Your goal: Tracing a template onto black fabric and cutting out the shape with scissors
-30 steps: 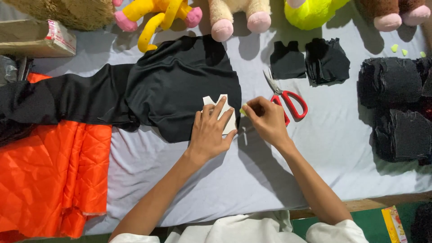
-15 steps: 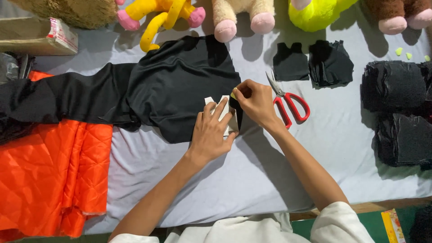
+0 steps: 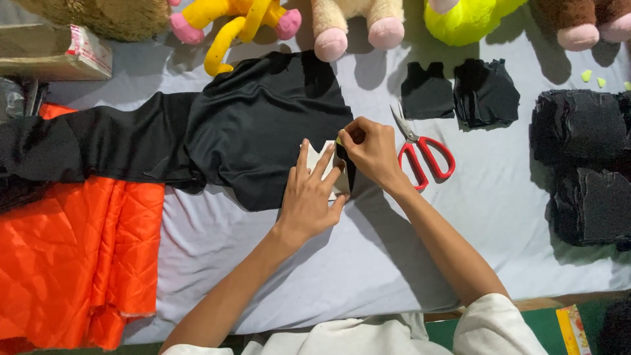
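Black fabric [image 3: 263, 131] is lying spread on the grey sheet [image 3: 368, 263], a pale card template [image 3: 322, 164] on its right edge. Left hand [image 3: 309, 197] is pressing the template flat, fingers spread; right hand [image 3: 371, 151] is pinching something small at its top corner, likely marking chalk. Firm pressure should be keeping the outline true. Farther left, a tan box [image 3: 52, 52] with a red-and-white label is sitting.
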